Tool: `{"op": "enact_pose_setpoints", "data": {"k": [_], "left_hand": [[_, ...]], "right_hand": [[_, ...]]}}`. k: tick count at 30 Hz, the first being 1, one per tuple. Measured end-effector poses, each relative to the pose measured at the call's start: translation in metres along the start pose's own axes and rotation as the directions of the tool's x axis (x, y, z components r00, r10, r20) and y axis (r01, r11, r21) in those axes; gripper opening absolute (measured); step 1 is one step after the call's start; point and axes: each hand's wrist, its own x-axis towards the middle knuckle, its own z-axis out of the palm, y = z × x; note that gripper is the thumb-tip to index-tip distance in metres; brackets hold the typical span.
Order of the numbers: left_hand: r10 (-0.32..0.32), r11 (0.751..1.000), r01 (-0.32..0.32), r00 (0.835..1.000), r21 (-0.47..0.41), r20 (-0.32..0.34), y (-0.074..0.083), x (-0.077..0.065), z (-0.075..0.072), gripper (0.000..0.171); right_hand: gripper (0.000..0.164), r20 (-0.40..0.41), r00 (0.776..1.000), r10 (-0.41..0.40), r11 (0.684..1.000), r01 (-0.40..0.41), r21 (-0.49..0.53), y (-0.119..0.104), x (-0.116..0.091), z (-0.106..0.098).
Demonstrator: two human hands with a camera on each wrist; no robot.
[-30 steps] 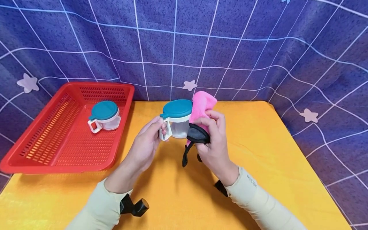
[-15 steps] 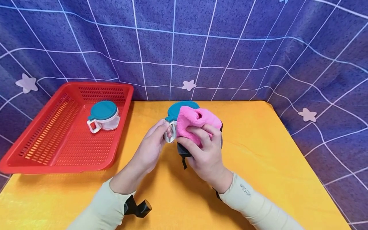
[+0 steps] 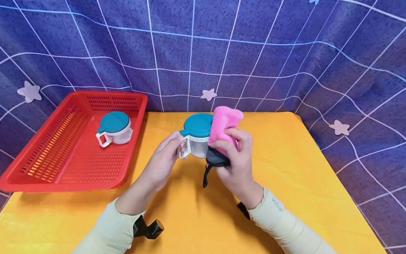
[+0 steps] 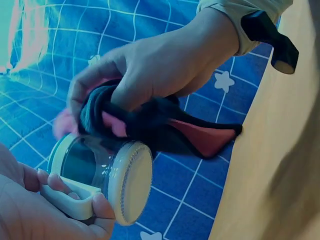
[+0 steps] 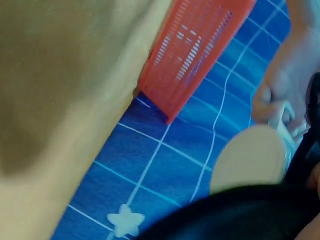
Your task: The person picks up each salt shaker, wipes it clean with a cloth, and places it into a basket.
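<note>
My left hand (image 3: 161,157) grips the white handle (image 3: 185,149) of a clear jar with a teal lid (image 3: 198,125), above the table. A pink cloth with black edging and a dangling black strap (image 3: 222,125) is bunched in my right hand (image 3: 238,164), against the jar's right side and hiding part of it. In the left wrist view the jar's clear wall (image 4: 97,157) lies sideways, with the dark side of the cloth (image 4: 160,125) at it. The right wrist view shows the jar's pale round base (image 5: 250,157).
A red plastic basket (image 3: 122,176) stands at the left of the yellow-covered table (image 3: 285,169). Inside it sits a second teal-lidded jar (image 3: 115,124) with a white handle. A blue grid-patterned curtain with stars (image 3: 171,49) rises behind the table.
My right hand carried the cloth left across the jar's front, then back to its right side. The jar moved slightly right, then partly back, still held by its handle.
</note>
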Motion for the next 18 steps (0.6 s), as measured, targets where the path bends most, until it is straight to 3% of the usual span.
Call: {"op": "enact_pose_setpoints", "data": {"k": [4, 7, 11, 14, 18], "left_hand": [[-0.004, 1.000, 0.004, 1.000, -0.027, 0.009, -0.002, 0.001, 0.002, 0.027], [-0.005, 1.000, 0.005, 1.000, -0.030, 0.001, -0.003, 0.000, 0.002, 0.027], [-0.011, 1.000, 0.011, 1.000, -0.018, -0.002, -0.002, 0.000, 0.000, 0.026], [-0.007, 1.000, 0.007, 1.000, -0.005, 0.006, 0.000, 0.000, -0.003, 0.026], [-0.001, 1.000, 0.001, 1.000, 0.018, 0.022, 0.002, -0.001, -0.007, 0.028]], "right_hand": [[0.024, 0.027, 0.972, -0.234, 0.959, 0.236, -0.155, -0.010, -0.005, 0.006], [0.026, 0.065, 0.958, -0.278, 0.941, 0.286, -0.182, -0.011, -0.008, 0.008], [0.016, 0.032, 0.983, -0.180, 0.972, 0.182, -0.151, -0.003, -0.007, 0.006], [0.017, 0.025, 0.999, -0.036, 0.999, 0.037, -0.031, 0.005, -0.005, 0.001], [0.022, 0.056, 0.994, 0.091, 0.986, -0.098, 0.133, 0.011, -0.006, -0.006]]}}
